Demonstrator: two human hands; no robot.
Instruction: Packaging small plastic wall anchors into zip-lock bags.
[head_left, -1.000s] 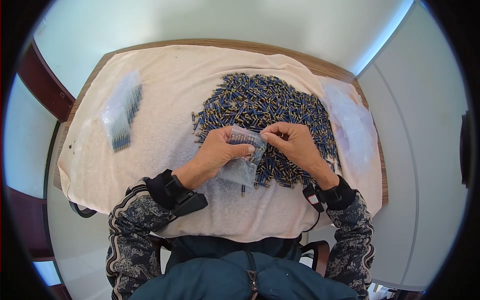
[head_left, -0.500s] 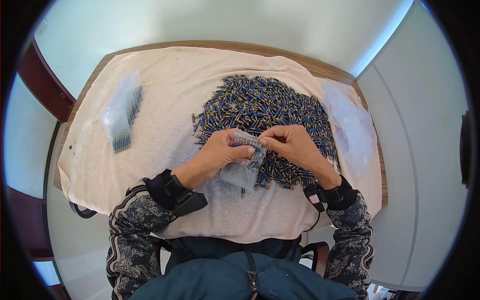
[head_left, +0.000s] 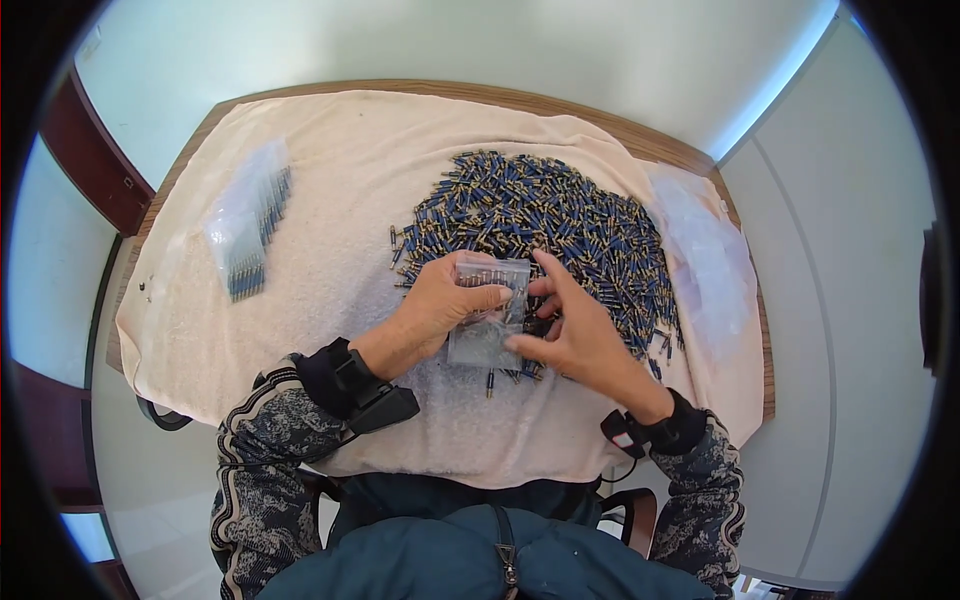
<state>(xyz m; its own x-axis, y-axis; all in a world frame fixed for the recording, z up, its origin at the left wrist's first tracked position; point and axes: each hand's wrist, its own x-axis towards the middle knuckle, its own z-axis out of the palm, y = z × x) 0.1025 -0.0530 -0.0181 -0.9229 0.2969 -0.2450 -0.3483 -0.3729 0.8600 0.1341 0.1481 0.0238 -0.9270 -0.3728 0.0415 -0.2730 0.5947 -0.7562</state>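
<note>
Wooden table point(head_left: 640, 135) draped in a cream cloth point(head_left: 350, 200), big heap of blue-and-gold pins point(head_left: 560, 220) at upper centre, filled bag point(head_left: 245, 225) at left, and mid-frame the left hand point(head_left: 435, 305) grips a small clear bag point(head_left: 485, 310) while the right hand point(head_left: 575, 335) pinches its edge.

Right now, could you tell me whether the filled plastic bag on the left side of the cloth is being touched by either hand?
No, the filled bag lies alone; both hands grip the small clear bag.

Left hand point(head_left: 440, 305) curled in a closed grip, right hand point(head_left: 575, 335) beside it, fingers pinching
</note>
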